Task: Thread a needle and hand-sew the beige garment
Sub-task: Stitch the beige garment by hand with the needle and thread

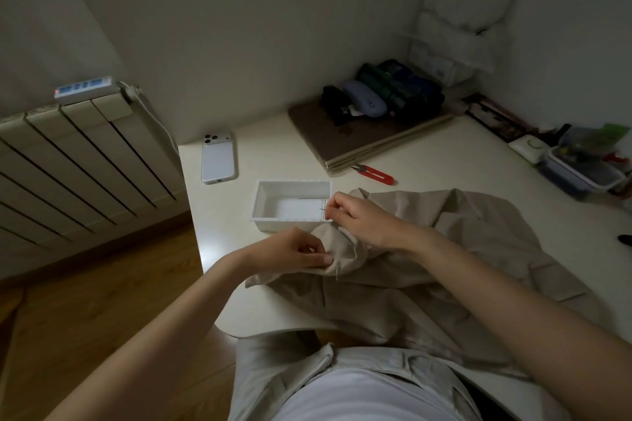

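1. The left hand comes in from the lower left, its grip pinching a bunched fold of the beige garment, which lies spread on the table.
2. The right hand hovers just above that fold, its grip pinching a needle (thin, barely visible); I cannot make out any thread.
3. Behind the hands are one white tray, one phone and one pair of red snips.
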The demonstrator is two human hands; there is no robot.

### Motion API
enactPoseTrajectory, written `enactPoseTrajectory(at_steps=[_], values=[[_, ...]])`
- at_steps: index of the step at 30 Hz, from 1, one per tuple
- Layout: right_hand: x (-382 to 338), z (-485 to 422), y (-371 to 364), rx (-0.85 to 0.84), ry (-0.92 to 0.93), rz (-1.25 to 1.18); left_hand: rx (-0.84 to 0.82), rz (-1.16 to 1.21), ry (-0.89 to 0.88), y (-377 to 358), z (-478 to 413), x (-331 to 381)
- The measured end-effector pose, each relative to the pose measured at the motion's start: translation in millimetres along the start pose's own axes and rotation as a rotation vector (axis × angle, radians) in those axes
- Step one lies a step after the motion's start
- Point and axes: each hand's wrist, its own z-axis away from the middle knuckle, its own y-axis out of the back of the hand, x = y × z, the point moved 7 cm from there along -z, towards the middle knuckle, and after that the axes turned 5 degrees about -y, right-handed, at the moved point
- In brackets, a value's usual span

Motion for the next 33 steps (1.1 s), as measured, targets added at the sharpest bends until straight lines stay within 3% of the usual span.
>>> enactPoseTrajectory(at_steps=[2,7,12,16,22,27,33], values=[[0,-1,0,0.011,-0.019,0.019,0.038,-0.033,-0.01,3,0,-3],[-2,-3,-1,0.087,-0.012,-0.048,0.425,0.09,-0.065,34,10,-7],[-5,-5,-16,0.02,0.005,-0.143,0.588,0.082,-0.086,48,18,-8],[-7,-8,-11,0.009,0.03,-0.064,0.581,0.148,-0.11,47,26,-7],[-7,-11,-8,-0.002,0.042,-0.006,0.584,-0.035,0.053,44,32,-14],[-13,-10,-11,-0.089,0.064,-0.061,0.389,0.289,-0.025,33,23,-10],[-12,-6,-7,-0.105,0.075,-0.08,0.448,0.3,0.015,44,24,-16]])
